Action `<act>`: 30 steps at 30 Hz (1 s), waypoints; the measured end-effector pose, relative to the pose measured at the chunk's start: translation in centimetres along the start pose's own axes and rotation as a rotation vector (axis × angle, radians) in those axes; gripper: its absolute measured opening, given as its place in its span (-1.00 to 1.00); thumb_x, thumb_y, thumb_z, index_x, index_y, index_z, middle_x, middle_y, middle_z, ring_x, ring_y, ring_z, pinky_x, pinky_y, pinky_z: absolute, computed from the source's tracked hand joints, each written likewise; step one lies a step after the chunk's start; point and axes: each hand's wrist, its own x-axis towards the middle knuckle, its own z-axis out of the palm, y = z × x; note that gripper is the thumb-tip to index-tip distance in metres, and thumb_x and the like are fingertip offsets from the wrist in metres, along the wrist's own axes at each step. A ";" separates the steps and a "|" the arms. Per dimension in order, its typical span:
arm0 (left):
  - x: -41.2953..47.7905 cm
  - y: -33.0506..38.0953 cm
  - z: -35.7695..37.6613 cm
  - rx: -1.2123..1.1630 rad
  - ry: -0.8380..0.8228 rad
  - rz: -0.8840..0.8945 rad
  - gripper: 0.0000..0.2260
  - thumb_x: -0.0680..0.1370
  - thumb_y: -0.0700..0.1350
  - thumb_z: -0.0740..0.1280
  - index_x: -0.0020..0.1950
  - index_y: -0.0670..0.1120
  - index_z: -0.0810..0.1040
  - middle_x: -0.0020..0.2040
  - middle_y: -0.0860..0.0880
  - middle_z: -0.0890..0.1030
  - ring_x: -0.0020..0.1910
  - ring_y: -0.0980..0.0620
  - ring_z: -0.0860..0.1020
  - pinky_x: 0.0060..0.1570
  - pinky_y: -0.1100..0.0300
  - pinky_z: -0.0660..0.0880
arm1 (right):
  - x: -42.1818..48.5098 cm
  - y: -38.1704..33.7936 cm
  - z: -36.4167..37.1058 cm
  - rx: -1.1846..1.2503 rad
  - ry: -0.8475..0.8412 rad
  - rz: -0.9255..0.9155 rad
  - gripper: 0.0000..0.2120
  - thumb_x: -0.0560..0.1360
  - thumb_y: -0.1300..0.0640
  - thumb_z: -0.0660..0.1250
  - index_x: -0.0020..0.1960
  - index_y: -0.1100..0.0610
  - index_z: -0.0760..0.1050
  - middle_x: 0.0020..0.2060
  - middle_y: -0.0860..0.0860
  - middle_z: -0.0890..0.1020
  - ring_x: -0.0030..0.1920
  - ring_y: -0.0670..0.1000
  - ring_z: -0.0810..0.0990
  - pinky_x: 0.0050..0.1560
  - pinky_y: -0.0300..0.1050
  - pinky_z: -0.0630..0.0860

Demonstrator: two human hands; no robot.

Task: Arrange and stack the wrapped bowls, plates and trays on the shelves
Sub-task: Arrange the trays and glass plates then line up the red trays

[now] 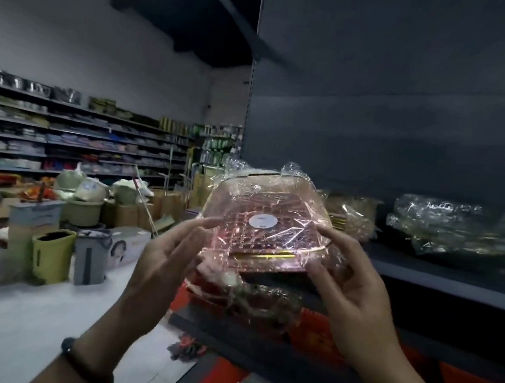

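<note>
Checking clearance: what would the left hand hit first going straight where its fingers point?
The wrapped tray; the left hand seems to touch its film with its fingertips, though depth is unclear.

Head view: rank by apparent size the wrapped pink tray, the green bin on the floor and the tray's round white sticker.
1. wrapped pink tray, though nearness inflates it
2. green bin
3. white sticker

We saw a dim, bluish scene: the near shelves (440, 272) sat in shadow, glare glinted off the wrapped tray (260, 223), and the left edge was blurred and bent.
</note>
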 end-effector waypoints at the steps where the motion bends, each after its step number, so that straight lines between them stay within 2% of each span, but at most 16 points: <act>1: 0.8 0.2 0.6 0.026 -0.040 0.034 -0.50 0.47 0.37 0.45 0.32 0.17 0.67 0.35 0.13 0.67 0.38 0.08 0.61 0.35 -0.07 0.59 | 0.6 -0.3 -0.6 -0.060 0.056 -0.020 -0.67 0.58 -0.06 0.43 0.34 -0.18 0.56 -0.02 -0.20 0.61 -0.17 -0.19 0.58 -0.13 -0.28 0.50; 4: 3.7 0.6 3.0 0.063 -0.087 0.144 -0.63 0.49 0.04 0.62 0.26 0.05 0.68 0.33 0.11 0.67 0.27 0.07 0.68 0.24 0.17 0.63 | 3.0 -0.5 -2.8 -0.133 0.155 -0.029 -0.83 0.58 -0.06 0.41 0.17 -0.13 0.57 -0.27 -0.21 0.59 -0.37 -0.18 0.48 -0.34 -0.29 0.40; 5: 4.7 0.8 3.9 0.058 -0.087 0.166 -0.67 0.47 -0.05 0.60 0.21 0.00 0.69 0.28 0.07 0.69 0.22 0.06 0.71 0.19 0.21 0.64 | 3.8 -0.5 -3.6 -0.139 0.160 -0.041 -0.86 0.58 -0.03 0.41 0.14 -0.10 0.56 -0.32 -0.20 0.58 -0.39 -0.18 0.46 -0.35 -0.26 0.39; 7: 7.1 1.2 5.6 0.074 -0.069 0.226 -0.80 0.48 -0.13 0.56 0.09 -0.06 0.70 0.19 0.07 0.73 0.14 0.16 0.70 0.07 0.35 0.61 | 5.5 -0.4 -5.2 -0.141 0.164 -0.054 -0.89 0.58 0.02 0.43 0.08 -0.06 0.55 -0.36 -0.20 0.60 -0.41 -0.17 0.47 -0.38 -0.25 0.38; 9: 9.6 1.3 7.1 0.077 -0.066 0.268 -0.88 0.51 -0.22 0.54 0.03 -0.18 0.69 0.01 0.07 0.76 -0.04 0.29 0.68 -0.09 0.46 0.55 | 7.3 -0.2 -6.7 -0.195 0.174 -0.055 -0.90 0.60 0.04 0.45 0.05 -0.04 0.53 -0.39 -0.19 0.62 -0.48 -0.21 0.46 -0.43 -0.34 0.35; 10: 11.0 1.2 7.7 0.078 -0.073 0.283 -0.88 0.52 -0.26 0.53 0.02 -0.24 0.67 -0.11 0.07 0.75 -0.12 0.30 0.67 -0.15 0.46 0.54 | 8.3 -0.1 -7.3 -0.236 0.184 -0.054 -0.89 0.60 0.02 0.45 0.03 -0.04 0.52 -0.38 -0.17 0.63 -0.48 -0.20 0.48 -0.43 -0.31 0.37; 11: 12.4 1.1 8.2 0.090 -0.084 0.299 -0.88 0.52 -0.27 0.53 0.02 -0.26 0.67 -0.17 0.08 0.72 -0.17 0.29 0.66 -0.18 0.45 0.54 | 9.2 0.2 -7.9 -0.274 0.191 -0.044 -0.87 0.59 -0.02 0.46 0.01 -0.05 0.52 -0.35 -0.11 0.66 -0.45 -0.12 0.52 -0.41 -0.19 0.42; 13: 15.4 0.3 9.1 0.143 -0.096 0.337 -0.88 0.52 -0.18 0.56 0.01 -0.16 0.70 -0.17 0.10 0.72 -0.19 0.24 0.65 -0.17 0.37 0.54 | 10.9 1.4 -8.9 -0.351 0.202 -0.016 -0.81 0.57 -0.12 0.47 -0.03 -0.04 0.53 -0.27 0.06 0.68 -0.34 0.19 0.59 -0.32 0.14 0.52; 15: 18.6 -1.1 9.9 0.198 -0.109 0.350 -0.88 0.50 -0.06 0.60 0.00 0.01 0.73 -0.14 0.04 0.75 -0.20 0.13 0.64 -0.16 0.19 0.56 | 12.5 2.8 -9.8 -0.361 0.223 0.006 -0.75 0.54 -0.18 0.48 -0.06 -0.02 0.54 -0.24 0.15 0.69 -0.32 0.29 0.62 -0.28 0.30 0.56; 17: 21.3 -2.6 10.8 0.260 -0.119 0.348 -0.86 0.49 0.02 0.62 0.00 0.07 0.74 -0.19 -0.02 0.74 -0.25 0.10 0.61 -0.18 0.18 0.51 | 13.8 4.2 -10.5 -0.405 0.251 0.036 -0.74 0.53 -0.20 0.49 -0.06 -0.05 0.54 -0.28 0.13 0.70 -0.31 0.30 0.65 -0.28 0.27 0.59; 18: 22.3 -3.4 11.3 0.281 -0.123 0.346 -0.85 0.48 0.04 0.62 -0.01 0.08 0.74 -0.21 -0.03 0.73 -0.28 0.11 0.59 -0.19 0.19 0.49 | 14.4 4.8 -10.7 -0.461 0.262 0.047 -0.75 0.53 -0.20 0.49 -0.07 -0.07 0.53 -0.30 0.09 0.70 -0.31 0.27 0.65 -0.28 0.18 0.58; 22: 24.8 -6.7 12.9 0.211 -0.155 0.252 -0.89 0.47 0.04 0.62 -0.08 0.09 0.74 -0.21 -0.09 0.74 -0.30 0.02 0.56 -0.23 0.11 0.48 | 16.2 7.6 -11.5 -0.706 0.266 0.056 -0.81 0.55 -0.14 0.48 -0.09 -0.08 0.53 -0.19 -0.18 0.65 -0.15 -0.09 0.60 -0.18 -0.14 0.41; 24: 25.3 -8.9 13.4 0.234 -0.134 0.204 -0.90 0.48 0.04 0.62 -0.10 0.12 0.74 -0.25 -0.01 0.72 -0.35 0.05 0.52 -0.29 0.14 0.44 | 16.7 8.9 -11.4 -0.760 0.228 0.084 -0.82 0.58 -0.08 0.47 -0.05 0.00 0.55 -0.14 -0.28 0.59 -0.16 -0.20 0.55 -0.23 -0.40 0.35; 25: 25.4 -9.9 13.6 0.249 -0.125 0.191 -0.92 0.49 0.03 0.61 -0.10 0.13 0.73 -0.30 0.03 0.69 -0.38 0.09 0.48 -0.33 0.17 0.40 | 17.0 9.8 -11.4 -0.777 0.211 0.096 -0.81 0.58 -0.07 0.47 -0.03 0.02 0.55 -0.14 -0.25 0.60 -0.17 -0.18 0.56 -0.24 -0.41 0.36; 28: 25.6 -11.9 14.3 0.269 -0.081 0.198 -0.90 0.54 -0.01 0.58 -0.12 0.19 0.73 -0.32 0.03 0.68 -0.41 0.13 0.43 -0.39 0.21 0.35 | 18.0 11.7 -11.0 -0.783 0.202 0.109 -0.84 0.60 -0.06 0.46 -0.05 -0.01 0.54 -0.22 -0.06 0.65 -0.22 0.03 0.60 -0.18 -0.08 0.50; 30: 26.0 -12.5 14.5 0.289 -0.052 0.208 -0.86 0.55 0.01 0.56 -0.13 0.26 0.72 -0.26 0.04 0.73 -0.39 0.11 0.47 -0.38 0.18 0.39 | 18.6 12.6 -10.9 -0.755 0.198 0.115 -0.84 0.61 -0.03 0.44 -0.07 -0.01 0.52 -0.29 -0.04 0.63 -0.30 0.04 0.55 -0.20 -0.03 0.49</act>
